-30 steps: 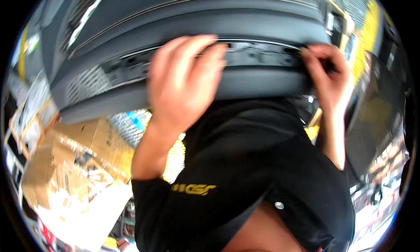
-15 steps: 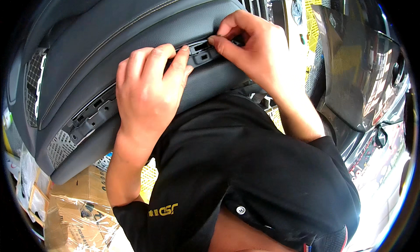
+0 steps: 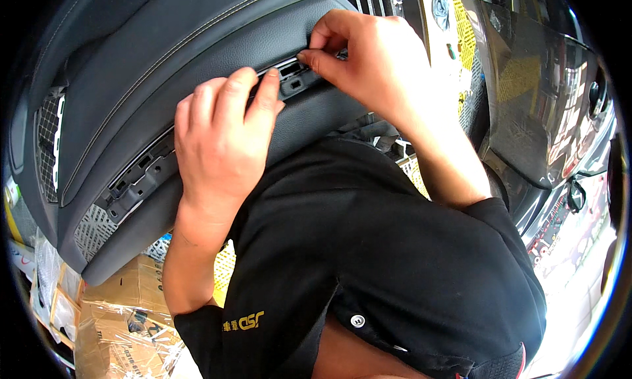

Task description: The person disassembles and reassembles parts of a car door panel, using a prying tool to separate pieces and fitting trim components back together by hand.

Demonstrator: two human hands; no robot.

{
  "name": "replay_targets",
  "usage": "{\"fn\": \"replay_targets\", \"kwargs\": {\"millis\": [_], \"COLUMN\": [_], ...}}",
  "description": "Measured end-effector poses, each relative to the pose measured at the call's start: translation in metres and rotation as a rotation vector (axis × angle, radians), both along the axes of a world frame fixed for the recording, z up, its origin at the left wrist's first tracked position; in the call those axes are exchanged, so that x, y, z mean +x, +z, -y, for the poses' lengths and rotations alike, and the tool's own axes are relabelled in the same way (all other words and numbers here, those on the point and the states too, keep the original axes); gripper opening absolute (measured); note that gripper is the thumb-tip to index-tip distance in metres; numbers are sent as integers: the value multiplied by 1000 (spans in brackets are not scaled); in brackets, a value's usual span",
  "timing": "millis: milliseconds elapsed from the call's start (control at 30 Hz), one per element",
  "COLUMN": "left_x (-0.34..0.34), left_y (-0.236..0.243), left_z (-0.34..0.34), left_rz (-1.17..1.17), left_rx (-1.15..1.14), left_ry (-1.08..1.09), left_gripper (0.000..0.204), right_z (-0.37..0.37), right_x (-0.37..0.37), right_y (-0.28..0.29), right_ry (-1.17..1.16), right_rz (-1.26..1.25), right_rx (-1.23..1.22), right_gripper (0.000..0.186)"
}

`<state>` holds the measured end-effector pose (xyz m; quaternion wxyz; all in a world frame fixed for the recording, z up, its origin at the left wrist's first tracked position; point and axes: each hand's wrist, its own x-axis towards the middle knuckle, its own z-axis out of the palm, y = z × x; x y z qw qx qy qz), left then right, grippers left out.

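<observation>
A black padded car interior panel [image 3: 151, 43] with pale stitching lies across the upper left, a long recessed channel [image 3: 138, 175] with square holes along it. My left hand [image 3: 224, 142] lies over the middle of the channel, fingers curled, index fingertip on its upper rim; what the other fingertips grip is hidden. My right hand [image 3: 368, 70] is at the channel's upper-right end, thumb and forefinger pinched on the thin trim edge [image 3: 304, 58].
Below the panel at lower left are torn cardboard boxes [image 3: 125, 313] and plastic wrap. At right stands a glossy black curved body part [image 3: 533, 96] beside yellow patterned sheeting [image 3: 467, 50]. My black shirt [image 3: 401, 260] fills the lower middle.
Since one second ago the view has turned, so the panel now slants up to the right. Over the last half second both hands have stayed at the channel, shifting only slightly.
</observation>
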<state>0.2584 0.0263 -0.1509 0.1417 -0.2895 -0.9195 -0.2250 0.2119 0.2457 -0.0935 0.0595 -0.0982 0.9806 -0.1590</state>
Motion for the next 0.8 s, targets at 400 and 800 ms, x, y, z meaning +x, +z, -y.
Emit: {"fn": "replay_targets", "kwargs": {"millis": [400,800], "left_x": [28,39], "left_y": [-6,-8], "left_z": [28,31], "left_rz": [-31,12], "left_rx": [59,-3], "left_ry": [173,211], "left_gripper": [20,21], "right_z": [9,-5], "right_x": [6,28], "right_y": [10,2], "right_ry": [-41,77], "right_rz": [7,-159], "right_rx": [-67,-50], "right_gripper": [19,17]}}
